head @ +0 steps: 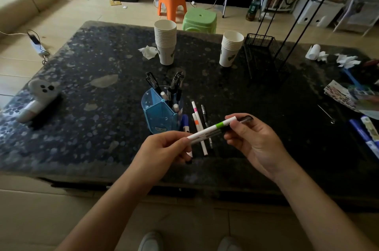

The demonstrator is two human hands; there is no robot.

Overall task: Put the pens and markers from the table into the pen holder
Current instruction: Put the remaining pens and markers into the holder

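A blue translucent pen holder (159,115) stands near the middle of the dark table, with several pens upright in it. Both hands hold a small bundle above the table's front: a white marker with a green band (211,128) and a dark pen (245,119) beside it. My left hand (166,148) grips the bundle's left end. My right hand (252,140) pinches its right end. On the table under them lie a white marker with a pink band (194,109), one with an orange band (197,125), a thin black pen (204,116) and a blue marker (185,122).
Two stacks of paper cups (165,42) (230,48) stand at the back, with a black wire basket (260,45) to their right. A white ghost-shaped gadget (39,96) lies at the left. Crumpled tissues, papers and blue items (363,133) crowd the right edge.
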